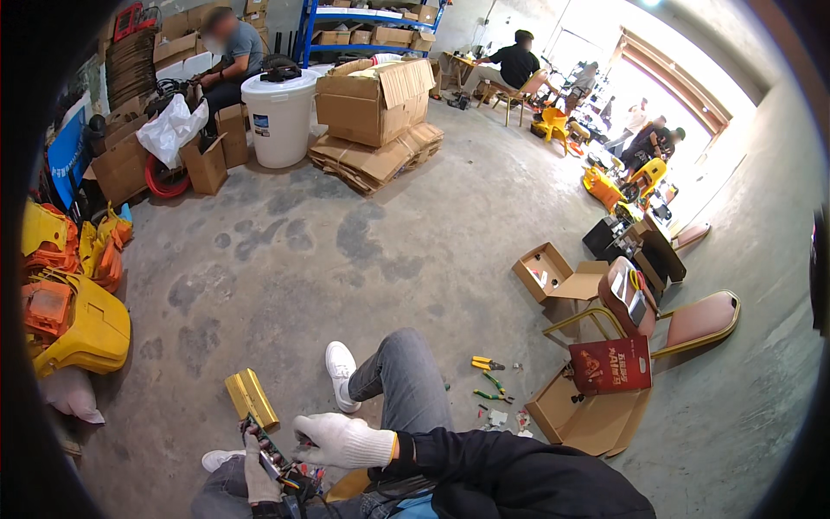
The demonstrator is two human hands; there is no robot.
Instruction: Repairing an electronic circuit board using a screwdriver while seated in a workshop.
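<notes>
My left hand (260,475), in a pale work glove, is closed around a long, narrow circuit board (271,451) with dark parts and wires, held low over my lap. Just right of the board is my right hand (344,442) in a white knit glove. Its fingers are curled together toward the board; whatever they may pinch is too small to tell. Dark and coloured wires (303,483) hang below the board, partly hidden by my right hand. A gold metal housing (252,399) lies on the floor just beyond my left hand.
Yellow-handled pliers (488,363) and green-handled pliers (493,388) lie on the floor to the right. Further right are an open cardboard box (596,419), a red box (611,364) and a pink chair (705,318). Yellow plastic shells (86,324) are piled left. Several people work farther back.
</notes>
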